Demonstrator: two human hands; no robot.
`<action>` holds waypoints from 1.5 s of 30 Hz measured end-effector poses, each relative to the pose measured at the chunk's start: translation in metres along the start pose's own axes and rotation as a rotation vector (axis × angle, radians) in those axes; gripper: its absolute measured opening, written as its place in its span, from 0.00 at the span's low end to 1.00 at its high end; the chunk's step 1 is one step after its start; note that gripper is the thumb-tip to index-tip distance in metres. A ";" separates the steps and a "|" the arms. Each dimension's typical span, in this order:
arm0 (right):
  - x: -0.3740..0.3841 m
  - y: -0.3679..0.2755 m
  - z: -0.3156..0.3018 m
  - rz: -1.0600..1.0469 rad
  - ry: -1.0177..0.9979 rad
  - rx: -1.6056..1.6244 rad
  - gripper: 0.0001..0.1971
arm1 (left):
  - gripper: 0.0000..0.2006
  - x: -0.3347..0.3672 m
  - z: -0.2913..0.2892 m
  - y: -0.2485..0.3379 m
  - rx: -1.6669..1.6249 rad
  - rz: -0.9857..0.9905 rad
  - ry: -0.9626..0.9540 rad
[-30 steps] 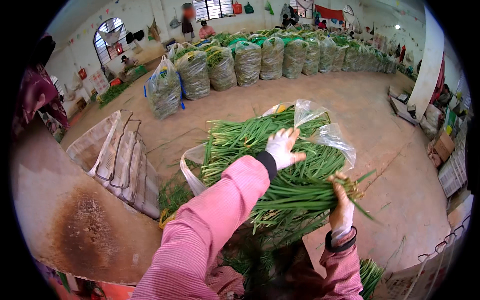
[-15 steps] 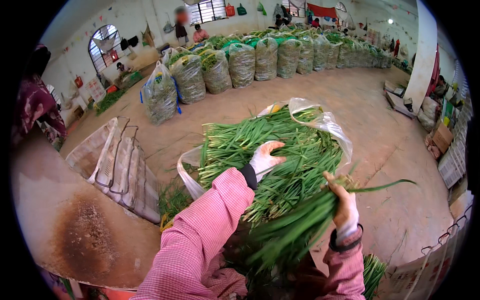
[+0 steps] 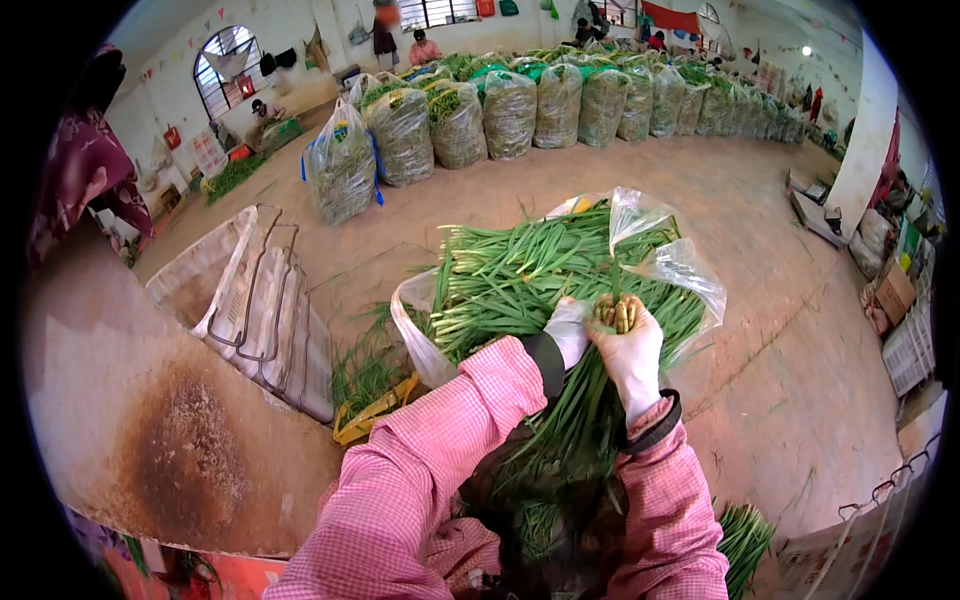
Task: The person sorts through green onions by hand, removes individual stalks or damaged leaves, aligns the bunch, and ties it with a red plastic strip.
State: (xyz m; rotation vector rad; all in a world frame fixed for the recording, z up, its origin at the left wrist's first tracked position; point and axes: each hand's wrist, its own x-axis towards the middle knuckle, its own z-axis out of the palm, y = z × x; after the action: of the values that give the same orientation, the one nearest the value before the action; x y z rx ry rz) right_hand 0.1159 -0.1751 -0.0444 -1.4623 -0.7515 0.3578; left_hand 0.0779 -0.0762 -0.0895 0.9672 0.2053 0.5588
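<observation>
A bundle of green chives (image 3: pixel 585 400) hangs leaves-down from my right hand (image 3: pixel 635 355), whose fingers are closed round its pale stem ends. My left hand (image 3: pixel 568 332), in a white glove, is close against the bundle's left side. Its fingers are mostly hidden, so its grip cannot be made out. Just beyond both hands lies a big pile of chives (image 3: pixel 520 265), stems to the left, in an opened clear plastic bag (image 3: pixel 690 275).
White plastic crates (image 3: pixel 255 300) with metal handles stand at left beside a stained slab (image 3: pixel 80 400). Loose chives (image 3: pixel 365 370) and a yellow strap (image 3: pixel 375 410) lie near the bag. Full clear sacks (image 3: pixel 510 115) line the floor behind. More chives (image 3: pixel 745 545) lie at lower right.
My right hand has moved left and up with the chives, bringing the stem ends upright beside my left hand. My left hand has come off the pile toward the bundle.
</observation>
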 end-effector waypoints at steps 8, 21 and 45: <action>0.019 -0.141 -0.063 -0.394 0.111 0.396 0.15 | 0.30 -0.026 -0.079 0.047 1.840 0.336 -0.153; -0.103 -0.170 0.014 -0.208 -0.468 -0.001 0.06 | 0.61 -0.215 -0.006 0.123 0.716 0.704 -0.079; -0.276 -0.058 0.133 0.402 -0.266 0.764 0.21 | 0.40 -0.384 -0.043 0.089 0.297 0.081 0.105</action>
State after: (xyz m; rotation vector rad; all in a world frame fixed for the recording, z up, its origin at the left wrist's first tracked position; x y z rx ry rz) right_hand -0.1845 -0.2584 -0.0620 -0.8287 -0.4364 1.0393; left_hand -0.2940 -0.2115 -0.0699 1.2389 0.3509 0.6657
